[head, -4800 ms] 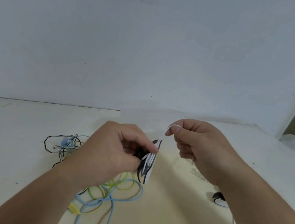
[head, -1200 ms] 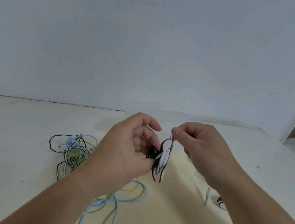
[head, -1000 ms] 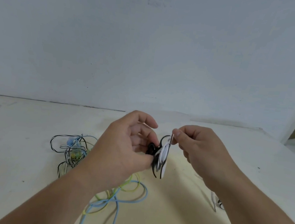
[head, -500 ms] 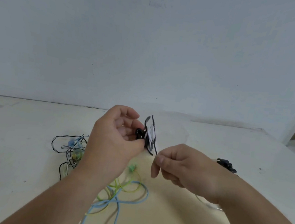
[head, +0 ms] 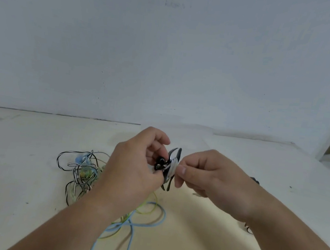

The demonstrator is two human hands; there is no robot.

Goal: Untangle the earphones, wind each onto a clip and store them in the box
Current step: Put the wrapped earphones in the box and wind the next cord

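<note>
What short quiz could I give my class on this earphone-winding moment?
1. True or false: the left hand lies flat on the table.
2. The right hand pinches: A the black-and-white cable wound at the clip; B a blue cable; C a box.
3. Fill in: the loose tangle lies on the person's ___ side.
Key: 1 false, it grips the clip above the table; 2 A; 3 left.

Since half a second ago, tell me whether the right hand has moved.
Yes. The right hand has moved up the picture, toward the pale table's back edge, and its fingers now pinch the black-and-white wound earphone cable.
</note>
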